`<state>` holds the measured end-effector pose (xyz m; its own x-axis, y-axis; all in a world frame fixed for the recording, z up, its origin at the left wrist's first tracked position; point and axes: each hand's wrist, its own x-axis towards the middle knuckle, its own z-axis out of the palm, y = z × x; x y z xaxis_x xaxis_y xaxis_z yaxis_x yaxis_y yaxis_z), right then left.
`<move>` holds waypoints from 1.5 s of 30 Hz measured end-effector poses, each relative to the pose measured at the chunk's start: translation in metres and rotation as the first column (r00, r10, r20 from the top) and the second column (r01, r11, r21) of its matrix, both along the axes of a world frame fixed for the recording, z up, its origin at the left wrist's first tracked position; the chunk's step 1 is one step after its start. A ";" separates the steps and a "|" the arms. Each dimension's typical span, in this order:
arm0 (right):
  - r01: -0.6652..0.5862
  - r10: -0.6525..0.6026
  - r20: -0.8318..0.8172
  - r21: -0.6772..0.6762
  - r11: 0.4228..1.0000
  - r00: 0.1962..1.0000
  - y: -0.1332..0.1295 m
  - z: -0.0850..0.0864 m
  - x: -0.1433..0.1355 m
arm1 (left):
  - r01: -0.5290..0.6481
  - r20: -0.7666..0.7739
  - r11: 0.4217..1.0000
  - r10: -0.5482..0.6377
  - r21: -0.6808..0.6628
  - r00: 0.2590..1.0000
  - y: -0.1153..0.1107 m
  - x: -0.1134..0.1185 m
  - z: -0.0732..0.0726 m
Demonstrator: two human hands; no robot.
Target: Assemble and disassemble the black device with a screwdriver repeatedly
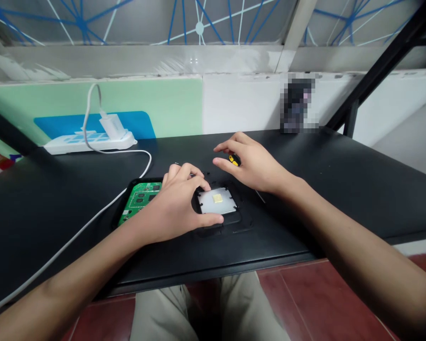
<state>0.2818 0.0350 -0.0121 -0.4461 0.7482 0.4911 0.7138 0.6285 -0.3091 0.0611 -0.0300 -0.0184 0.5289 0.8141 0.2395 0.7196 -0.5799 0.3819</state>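
A silver metal plate (225,203) lies flat on the dark tabletop, with small dark notches or screws along its edges and a pale yellow square pad (217,198) at its middle. My left hand (179,203) spans it, index finger on the far edge and thumb along the near edge. Partly under that wrist is a green circuit board (137,201) in a black frame. My right hand (248,161) is raised to the right of the plate. A screwdriver with a yellow and black handle (235,159) is tucked in it; a thin shaft shows below the palm.
A white power strip (92,142) with a plugged-in charger (112,126) stands at the back left. Its white cable (88,220) runs across the left of the black table (341,189). Tiny dark bits lie beyond the plate. A blurred-out dark object (296,106) leans on the back wall.
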 end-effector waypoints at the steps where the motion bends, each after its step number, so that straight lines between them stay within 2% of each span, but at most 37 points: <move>1: 0.011 -0.011 -0.001 0.002 1.000 1.000 0.000 0.000 0.000 | 0.001 0.001 1.000 -0.001 0.000 1.000 0.000 0.000 0.000; 8: 0.055 -0.055 0.001 0.019 0.998 0.998 0.001 -0.001 0.001 | 0.006 0.007 1.000 -0.006 0.021 1.000 0.002 -0.002 -0.003; 21: 0.056 -0.056 0.005 0.020 0.998 0.998 0.001 0.000 0.001 | 0.027 0.006 0.999 -0.027 0.032 1.000 0.000 -0.002 -0.003; 32: 0.081 -0.082 0.028 0.012 0.997 0.996 -0.004 0.002 0.000 | -0.003 -0.044 1.000 0.003 0.015 0.999 -0.002 -0.002 -0.001; 36: 0.206 -0.206 0.000 0.000 0.978 0.978 -0.003 0.003 0.000 | -0.007 -0.056 1.000 0.007 -0.001 0.998 -0.003 -0.002 0.001; 39: 0.368 -0.368 -0.007 0.011 0.930 0.930 -0.002 0.006 0.001 | -0.012 -0.081 1.000 0.010 -0.020 0.997 -0.003 -0.002 0.003; 42: 0.501 -0.500 0.049 0.005 0.866 0.864 -0.001 0.009 0.003 | -0.011 -0.111 1.000 0.008 -0.024 0.994 -0.004 -0.004 0.006; 45: 0.552 -0.543 0.136 -0.036 0.833 0.829 -0.002 0.008 0.003 | 0.008 -0.138 0.999 -0.012 -0.035 0.990 -0.005 -0.009 0.009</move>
<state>0.2845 0.0332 -0.0036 -0.0029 0.9172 0.3985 0.9674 0.1035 -0.2312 0.0521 -0.0351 -0.0090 0.5632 0.8150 0.1359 0.7611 -0.5758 0.2987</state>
